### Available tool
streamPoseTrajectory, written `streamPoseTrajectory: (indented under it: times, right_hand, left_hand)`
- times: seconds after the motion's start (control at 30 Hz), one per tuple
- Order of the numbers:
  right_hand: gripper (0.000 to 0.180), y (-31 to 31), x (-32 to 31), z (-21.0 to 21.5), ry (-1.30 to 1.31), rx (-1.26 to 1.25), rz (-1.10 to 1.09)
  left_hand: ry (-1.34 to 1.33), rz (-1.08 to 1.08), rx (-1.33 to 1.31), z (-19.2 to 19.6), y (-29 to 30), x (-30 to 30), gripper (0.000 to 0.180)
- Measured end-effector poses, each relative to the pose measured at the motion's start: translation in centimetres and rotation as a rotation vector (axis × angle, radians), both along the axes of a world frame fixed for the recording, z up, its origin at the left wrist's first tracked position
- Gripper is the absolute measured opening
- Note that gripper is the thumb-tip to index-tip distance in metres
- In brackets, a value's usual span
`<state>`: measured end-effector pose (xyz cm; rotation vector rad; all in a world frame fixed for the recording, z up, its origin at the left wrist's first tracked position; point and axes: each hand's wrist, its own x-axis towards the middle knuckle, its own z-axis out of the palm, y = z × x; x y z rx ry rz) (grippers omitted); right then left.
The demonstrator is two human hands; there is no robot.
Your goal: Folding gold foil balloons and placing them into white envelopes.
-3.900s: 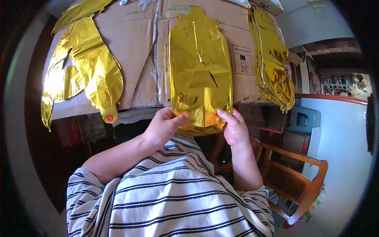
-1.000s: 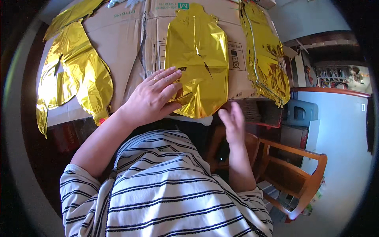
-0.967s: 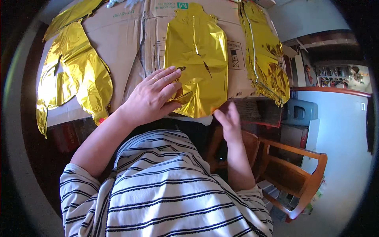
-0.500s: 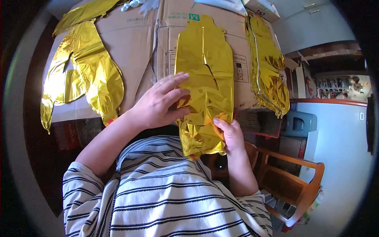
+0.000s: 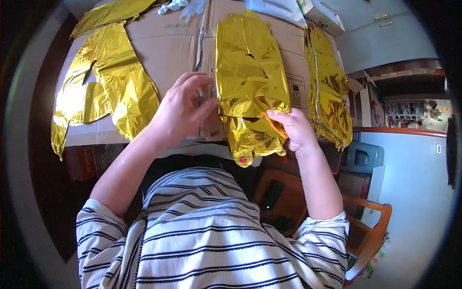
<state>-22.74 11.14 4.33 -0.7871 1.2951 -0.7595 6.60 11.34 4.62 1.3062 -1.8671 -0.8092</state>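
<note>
A flat gold foil balloon [image 5: 248,72] lies lengthwise in front of me on the cardboard, its lower part folded and hanging past the near edge. My right hand [image 5: 298,130] pinches its right side, thumb on top. An orange patch [image 5: 275,124] shows beside that thumb; whether it is a reflection or a separate piece I cannot tell. A small red spot [image 5: 243,160] marks the balloon's near end. Just off the left edge of the foil, my left hand [image 5: 185,103] is raised with fingers apart and holds nothing.
Another flat gold foil balloon [image 5: 115,82] is spread at the left, and a folded gold foil piece [image 5: 329,91] lies at the right. More gold foil [image 5: 108,19] sits far left, near white small items [image 5: 173,6]. A wooden chair [image 5: 380,231] and blue-grey stool [image 5: 363,157] stand at right.
My right hand has moved away from me and slightly right, carrying the balloon's near end along. The left hand has lifted off the foil and shifted left and away from me.
</note>
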Motion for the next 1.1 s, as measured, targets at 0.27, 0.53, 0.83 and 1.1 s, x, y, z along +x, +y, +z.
streamPoseTrajectory:
  times: [0.27, 0.53, 0.83, 1.1]
  right_hand:
    - [0.042, 1.6, 0.5, 0.2, -0.220, -0.014, -0.106]
    - [0.062, 3.1, -0.8, -0.6, 0.190, -0.136, -0.125]
    - [0.039, -2.8, -4.9, 1.5, 0.545, -0.212, -0.025]
    - [0.029, -7.7, -2.0, 2.1, 0.392, 0.000, 0.139]
  left_hand:
    - [0.109, 0.061, 0.115, -0.3, -0.3, -1.5, 0.049]
    - [-0.253, -0.062, -0.265, -1.5, -1.8, -1.2, 0.057]
    - [-0.151, 0.042, -0.029, -0.1, -0.3, -2.8, 0.069]
    - [-0.282, -0.023, -0.274, -3.9, -0.6, -3.4, 0.076]
